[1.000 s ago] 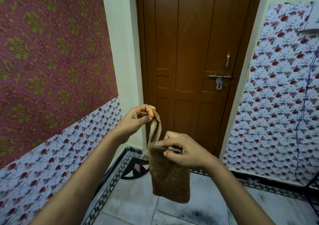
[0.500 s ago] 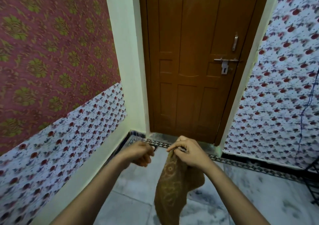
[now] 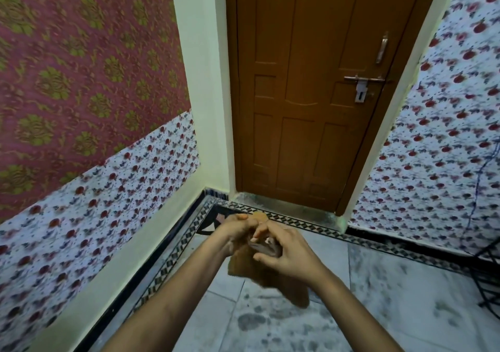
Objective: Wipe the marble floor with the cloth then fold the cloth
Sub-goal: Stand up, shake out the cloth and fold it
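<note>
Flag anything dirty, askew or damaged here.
Dark smudges mottle the marble floor below the bunched cloth, held by both hands. The door sill looks grimy too. Nothing looks askew or broken.

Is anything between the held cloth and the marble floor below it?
Nothing visible. Left hand and right hand hold the brown cloth bunched in the air; the marble floor beneath is bare, showing only dark smudges.

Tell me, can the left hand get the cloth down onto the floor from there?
Probably yes. The left hand and right hand both grip the brown cloth in the air, and the marble floor just below looks bare, with nothing between.
</note>
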